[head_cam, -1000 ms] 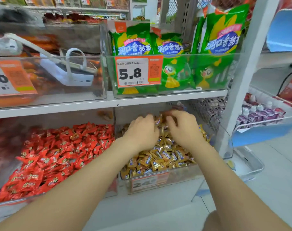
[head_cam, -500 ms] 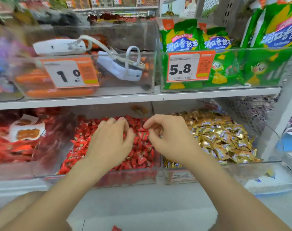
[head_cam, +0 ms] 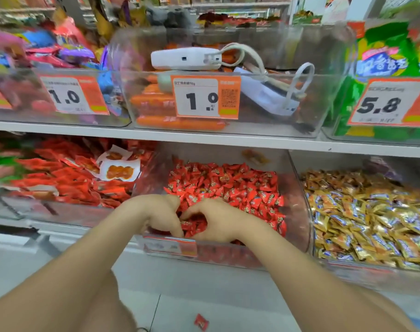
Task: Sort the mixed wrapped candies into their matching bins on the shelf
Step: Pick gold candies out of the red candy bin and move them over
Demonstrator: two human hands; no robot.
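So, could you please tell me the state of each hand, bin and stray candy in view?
Left hand, fingers curled down among the red candies; grip unclear.
Right hand, the same, close beside the other.
Red bin, open-topped, well filled.
Gold bin, open-topped, well filled with gold candies.
Stray red candy, lying on the floor below the shelf.

Red-wrapped candies (head_cam: pixel 230 185) beside gold-and-blue wrapped candies (head_cam: pixel 362 212); orange-and-white price tag (head_cam: pixel 207 98) above.
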